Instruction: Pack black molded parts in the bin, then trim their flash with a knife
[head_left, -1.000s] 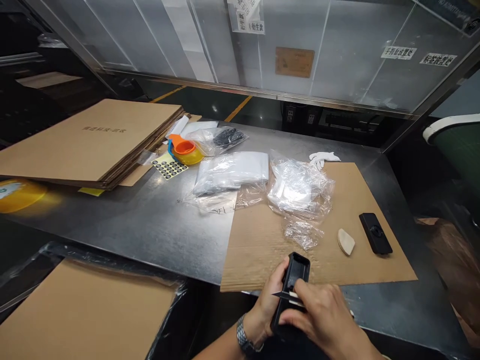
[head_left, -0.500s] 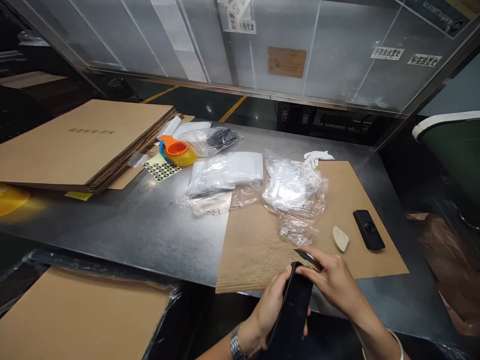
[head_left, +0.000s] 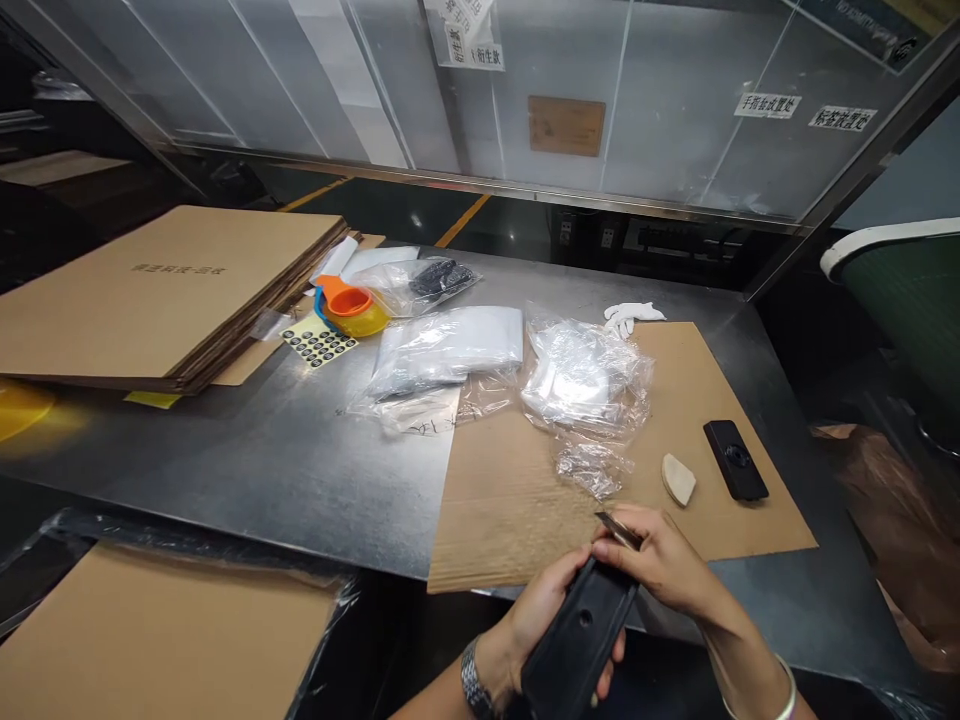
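Note:
In the head view, my left hand (head_left: 551, 612) is wrapped round a long black case-like part (head_left: 581, 640), tilted, with a small round hole in its broad face. My right hand (head_left: 664, 560) grips a slim trimming knife (head_left: 616, 529) with a dark pointed tip, its thumb resting on the part's far end. The tip points left, just above that end. Beyond the hands, a flat pale beige piece (head_left: 678, 480) and a black oblong part (head_left: 736, 460) with a round recess lie on a cardboard sheet (head_left: 510, 510).
Clear plastic bags (head_left: 581, 375) and wrapped white sheets (head_left: 457, 345) lie mid-table. A white glove (head_left: 631, 315) is behind them. Stacked cardboard (head_left: 165, 300), a sticker sheet (head_left: 319, 340) and an orange cup-shaped piece (head_left: 349, 300) sit left. A steel-framed panel (head_left: 450, 170) borders the metal table (head_left: 300, 470).
The black part has rolled in my left hand, so its broad face with the hole now shows. My right hand and the knife have shifted slightly right and down.

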